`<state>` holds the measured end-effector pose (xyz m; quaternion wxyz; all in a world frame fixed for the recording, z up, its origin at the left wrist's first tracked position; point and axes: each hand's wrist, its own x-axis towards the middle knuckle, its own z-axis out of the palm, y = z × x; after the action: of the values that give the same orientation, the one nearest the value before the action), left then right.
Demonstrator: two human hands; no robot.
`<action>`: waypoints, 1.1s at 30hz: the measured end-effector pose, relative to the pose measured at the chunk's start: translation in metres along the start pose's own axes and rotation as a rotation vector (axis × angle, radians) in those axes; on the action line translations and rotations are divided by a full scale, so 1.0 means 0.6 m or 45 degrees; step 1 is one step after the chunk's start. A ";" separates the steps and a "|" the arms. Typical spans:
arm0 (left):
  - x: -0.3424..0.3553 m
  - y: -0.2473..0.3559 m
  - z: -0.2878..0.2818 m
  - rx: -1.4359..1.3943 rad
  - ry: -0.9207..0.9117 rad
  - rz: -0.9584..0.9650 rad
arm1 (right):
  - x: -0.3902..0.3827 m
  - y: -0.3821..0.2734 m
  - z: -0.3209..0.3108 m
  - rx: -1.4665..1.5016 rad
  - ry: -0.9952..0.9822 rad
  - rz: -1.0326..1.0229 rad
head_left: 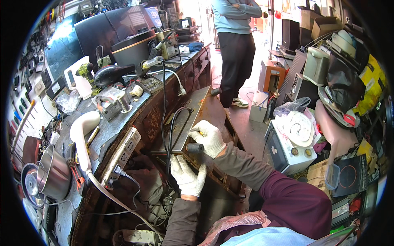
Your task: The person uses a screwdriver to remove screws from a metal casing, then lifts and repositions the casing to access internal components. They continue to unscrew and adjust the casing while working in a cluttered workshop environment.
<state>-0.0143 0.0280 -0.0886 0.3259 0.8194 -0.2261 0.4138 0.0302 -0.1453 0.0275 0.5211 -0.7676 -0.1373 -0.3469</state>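
A metal appliance (185,125) with a flat brownish panel stands tilted in front of me. Black cylindrical feet (195,148) stick out from its corners, and a black power cord (171,123) comes out of the panel. My left hand (188,176), in a white knit glove, lies against the appliance's near lower edge beside the cord, fingers stretched out. Also gloved, my right hand (208,138) is closed at the panel's right edge, just above the near foot. A small yellowish bit shows between its fingers, too small to name.
Along the left runs a cluttered workbench (92,107) with a power strip (123,156) on its edge, a white curved-head appliance (83,127), a hair dryer (113,74) and a steel pot (53,174). Beyond, a person (236,45) stands with arms crossed. A white microwave-like box (283,147) and piled appliances fill the right.
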 end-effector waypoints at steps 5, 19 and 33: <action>0.000 -0.001 0.000 -0.012 0.000 0.009 | 0.000 0.023 -0.013 -0.048 -0.040 -0.252; -0.002 0.001 0.014 0.017 0.033 0.019 | -0.003 0.025 -0.016 -0.107 -0.042 -0.219; 0.002 -0.008 0.008 -0.021 0.047 0.053 | 0.043 -0.057 -0.173 0.883 0.324 0.147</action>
<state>-0.0081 0.0277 -0.0912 0.3281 0.8040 -0.2406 0.4335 -0.0116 -0.2279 0.0913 0.7816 -0.5028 -0.1374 -0.3426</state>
